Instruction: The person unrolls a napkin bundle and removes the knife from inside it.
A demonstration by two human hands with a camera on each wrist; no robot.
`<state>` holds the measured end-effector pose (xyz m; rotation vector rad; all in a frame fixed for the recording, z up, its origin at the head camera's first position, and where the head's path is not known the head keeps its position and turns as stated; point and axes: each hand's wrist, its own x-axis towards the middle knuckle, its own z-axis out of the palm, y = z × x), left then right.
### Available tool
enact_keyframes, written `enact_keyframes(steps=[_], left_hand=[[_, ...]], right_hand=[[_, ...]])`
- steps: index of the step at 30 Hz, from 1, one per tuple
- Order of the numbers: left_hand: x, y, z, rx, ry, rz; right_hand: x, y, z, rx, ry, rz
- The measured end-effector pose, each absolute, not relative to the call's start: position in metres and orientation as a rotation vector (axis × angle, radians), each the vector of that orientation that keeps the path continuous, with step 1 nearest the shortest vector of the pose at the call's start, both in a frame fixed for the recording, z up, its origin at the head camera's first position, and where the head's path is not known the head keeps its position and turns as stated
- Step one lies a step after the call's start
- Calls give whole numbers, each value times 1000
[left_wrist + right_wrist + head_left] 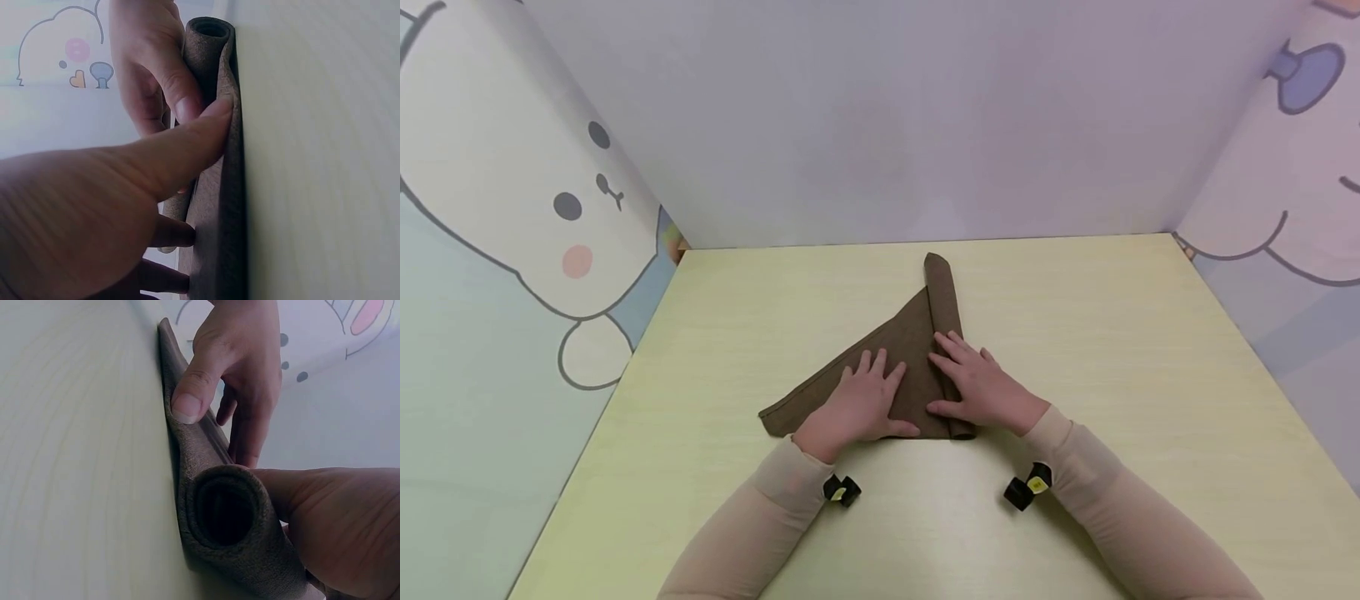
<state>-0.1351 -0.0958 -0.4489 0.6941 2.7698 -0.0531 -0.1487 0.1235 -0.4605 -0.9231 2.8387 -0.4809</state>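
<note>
A dark brown cloth (913, 333) lies on the table, folded into a flat triangle. Its right edge is wound into a narrow roll (943, 296) that points toward the far wall; the right wrist view shows the open end of this roll (269, 565) as a hollow spiral. My left hand (856, 407) rests on the flat part with fingers spread, its thumb near the front edge. Over the roll lies my right hand (988, 390), fingers extended across it and fingertips near the seam beside the flat part. The right palm hides part of the roll.
The pale wood-grain table (1075, 317) meets a plain light wall (880, 125) at the back. Side panels with cartoon animals (580, 208) stand left and right. Small black wrist cameras (1019, 493) sit by both cuffs.
</note>
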Motion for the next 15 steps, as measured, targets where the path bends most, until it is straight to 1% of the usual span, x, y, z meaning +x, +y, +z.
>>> enact_keyframes(steps=[15], left_hand=[[-135,-96,-447,682,2772,-72]], right_hand=[[-149,125,-458,-887,2834,-445]])
